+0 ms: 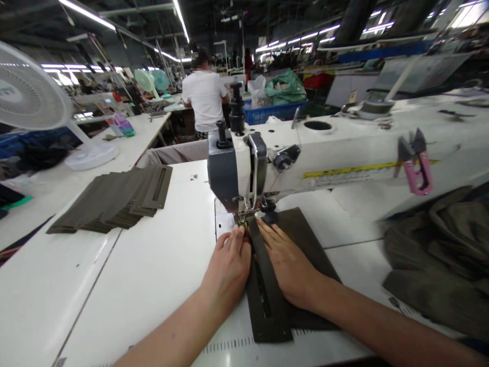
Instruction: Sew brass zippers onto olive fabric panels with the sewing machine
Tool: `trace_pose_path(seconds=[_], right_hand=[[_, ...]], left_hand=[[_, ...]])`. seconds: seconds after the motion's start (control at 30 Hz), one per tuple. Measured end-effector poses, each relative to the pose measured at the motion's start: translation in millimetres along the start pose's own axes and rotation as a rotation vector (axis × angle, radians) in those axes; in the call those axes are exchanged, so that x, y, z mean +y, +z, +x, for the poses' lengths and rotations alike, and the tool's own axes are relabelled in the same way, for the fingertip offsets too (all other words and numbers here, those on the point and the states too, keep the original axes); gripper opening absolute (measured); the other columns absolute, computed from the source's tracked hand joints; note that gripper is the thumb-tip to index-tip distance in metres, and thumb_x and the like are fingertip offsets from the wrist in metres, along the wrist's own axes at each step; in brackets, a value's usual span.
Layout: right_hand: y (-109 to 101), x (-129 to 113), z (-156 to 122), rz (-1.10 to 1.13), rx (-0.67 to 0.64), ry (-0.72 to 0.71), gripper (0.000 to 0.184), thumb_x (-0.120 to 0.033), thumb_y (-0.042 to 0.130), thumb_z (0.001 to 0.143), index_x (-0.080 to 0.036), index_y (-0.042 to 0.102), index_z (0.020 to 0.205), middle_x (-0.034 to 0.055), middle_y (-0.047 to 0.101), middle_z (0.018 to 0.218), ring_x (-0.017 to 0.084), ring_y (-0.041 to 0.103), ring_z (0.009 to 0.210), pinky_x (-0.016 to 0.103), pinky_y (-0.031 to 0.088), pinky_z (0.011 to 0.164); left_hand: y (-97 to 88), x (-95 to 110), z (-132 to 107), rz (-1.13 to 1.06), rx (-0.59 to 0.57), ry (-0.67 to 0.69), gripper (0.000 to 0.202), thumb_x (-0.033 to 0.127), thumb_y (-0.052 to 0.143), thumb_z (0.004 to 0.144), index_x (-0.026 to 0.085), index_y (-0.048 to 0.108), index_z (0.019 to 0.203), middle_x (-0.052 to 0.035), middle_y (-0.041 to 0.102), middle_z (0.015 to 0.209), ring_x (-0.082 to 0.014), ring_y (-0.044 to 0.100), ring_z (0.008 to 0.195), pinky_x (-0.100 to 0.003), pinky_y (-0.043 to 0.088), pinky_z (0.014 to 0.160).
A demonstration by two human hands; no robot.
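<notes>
A dark olive fabric panel (271,298) with a long slot lies under the needle area of a white sewing machine (244,168). What looks like a dark zipper (261,285) shows in the slot, with gold-coloured teeth near the presser foot (243,219). My left hand (231,265) is closed, its bent fingertips together at the zipper's edge just before the foot. Flat on the panel's right side lies my right hand (288,262), fingers stretched toward the foot. Beneath it is a wider olive piece (305,229).
A fanned stack of slotted olive panels (110,199) lies to the left. Pink-handled snips (416,165) rest against the machine arm. Olive cloth (439,255) is heaped at right. A white fan (89,148) stands at far left; a person (204,94) in white is ahead.
</notes>
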State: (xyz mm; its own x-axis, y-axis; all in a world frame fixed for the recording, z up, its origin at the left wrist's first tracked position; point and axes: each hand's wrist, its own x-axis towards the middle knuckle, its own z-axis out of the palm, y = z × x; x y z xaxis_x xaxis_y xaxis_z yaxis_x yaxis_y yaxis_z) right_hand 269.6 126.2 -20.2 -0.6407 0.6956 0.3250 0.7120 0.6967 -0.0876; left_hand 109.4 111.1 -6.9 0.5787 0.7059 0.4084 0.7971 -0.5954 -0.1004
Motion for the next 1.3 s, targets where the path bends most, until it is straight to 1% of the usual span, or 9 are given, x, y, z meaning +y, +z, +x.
trace_pose_path(seconds=[0.1, 0.23, 0.33, 0.57, 0.7, 0.9, 1.13, 1.23, 1.3], right_hand=[[2, -1, -1, -0.009, -0.003, 0.019, 0.044, -0.017, 0.037, 0.086, -0.007, 0.043, 0.128, 0.0148, 0.046, 0.13, 0.024, 0.035, 0.125, 0.045, 0.028, 0.104], [3, -4, -2, -0.03, -0.007, 0.031, 0.045, -0.016, 0.038, 0.084, -0.006, 0.044, 0.128, 0.0158, 0.047, 0.129, 0.023, 0.034, 0.126, 0.044, 0.028, 0.105], [1, -4, -1, -0.028, -0.024, 0.024, 0.045, -0.017, 0.037, 0.085, -0.006, 0.044, 0.128, 0.0162, 0.048, 0.129, 0.024, 0.034, 0.126, 0.045, 0.027, 0.105], [-2, -2, 0, -0.015, -0.026, 0.003, 0.047, -0.015, 0.035, 0.085, -0.004, 0.038, 0.131, 0.0178, 0.045, 0.131, 0.025, 0.029, 0.128, 0.046, 0.026, 0.105], [-3, -2, 2, -0.015, -0.045, 0.024, 0.047, -0.017, 0.038, 0.084, -0.003, 0.041, 0.129, 0.0173, 0.044, 0.132, 0.026, 0.032, 0.127, 0.046, 0.028, 0.104], [-1, -1, 2, -0.015, -0.013, 0.014, 0.046, -0.016, 0.039, 0.083, -0.003, 0.044, 0.127, 0.0177, 0.046, 0.13, 0.025, 0.034, 0.125, 0.045, 0.029, 0.104], [8, 8, 13, 0.041, 0.051, 0.011, 0.041, -0.014, 0.036, 0.085, -0.004, 0.049, 0.122, 0.0175, 0.05, 0.125, 0.025, 0.037, 0.124, 0.046, 0.033, 0.101], [0, 12, 18, 0.117, 0.04, 0.002, 0.041, -0.014, 0.038, 0.084, -0.004, 0.049, 0.122, 0.0178, 0.051, 0.123, 0.026, 0.038, 0.123, 0.046, 0.031, 0.102], [-11, 10, 13, 0.165, 0.045, -0.02, 0.042, -0.012, 0.038, 0.083, -0.004, 0.048, 0.123, 0.0176, 0.051, 0.124, 0.025, 0.037, 0.123, 0.046, 0.03, 0.103]], left_hand=[[0.4, 1, -1, 0.004, 0.02, -0.001, 0.024, 0.007, 0.032, 0.088, 0.003, 0.054, 0.097, -0.0238, 0.055, 0.109, -0.0273, 0.056, 0.103, -0.043, 0.045, 0.088], [0.8, 1, 0, -0.005, -0.008, -0.016, 0.027, 0.001, 0.029, 0.086, 0.003, 0.054, 0.097, -0.0236, 0.055, 0.11, -0.0268, 0.054, 0.106, -0.043, 0.044, 0.09], [0.5, 1, 0, -0.014, -0.017, -0.016, 0.026, 0.002, 0.031, 0.085, 0.003, 0.054, 0.098, -0.0235, 0.055, 0.111, -0.0273, 0.054, 0.107, -0.043, 0.043, 0.091], [-1.7, -1, 2, -0.025, -0.042, -0.005, 0.025, 0.003, 0.031, 0.086, 0.003, 0.054, 0.096, -0.023, 0.054, 0.111, -0.026, 0.055, 0.104, -0.042, 0.044, 0.088], [-2.0, -4, 3, -0.027, -0.064, 0.009, 0.024, 0.002, 0.033, 0.085, 0.003, 0.053, 0.099, -0.0215, 0.054, 0.11, -0.0256, 0.054, 0.103, -0.041, 0.044, 0.089], [-5.8, -7, 5, -0.093, -0.047, 0.013, 0.023, 0.004, 0.034, 0.086, 0.004, 0.054, 0.097, -0.0181, 0.054, 0.106, -0.0237, 0.053, 0.104, -0.039, 0.044, 0.091], [-8.0, -14, 13, -0.153, -0.055, -0.035, 0.015, 0.006, 0.042, 0.084, 0.009, 0.056, 0.086, -0.0106, 0.056, 0.09, -0.0209, 0.056, 0.087, -0.036, 0.05, 0.081], [-4.6, -19, 14, -0.143, -0.025, -0.046, 0.015, 0.006, 0.041, 0.084, 0.011, 0.056, 0.088, -0.0104, 0.055, 0.091, -0.02, 0.056, 0.084, -0.037, 0.051, 0.079], [-3.1, -21, 13, -0.146, -0.005, -0.053, 0.017, 0.006, 0.041, 0.084, 0.011, 0.056, 0.091, -0.0109, 0.056, 0.093, -0.02, 0.056, 0.085, -0.037, 0.051, 0.078]])
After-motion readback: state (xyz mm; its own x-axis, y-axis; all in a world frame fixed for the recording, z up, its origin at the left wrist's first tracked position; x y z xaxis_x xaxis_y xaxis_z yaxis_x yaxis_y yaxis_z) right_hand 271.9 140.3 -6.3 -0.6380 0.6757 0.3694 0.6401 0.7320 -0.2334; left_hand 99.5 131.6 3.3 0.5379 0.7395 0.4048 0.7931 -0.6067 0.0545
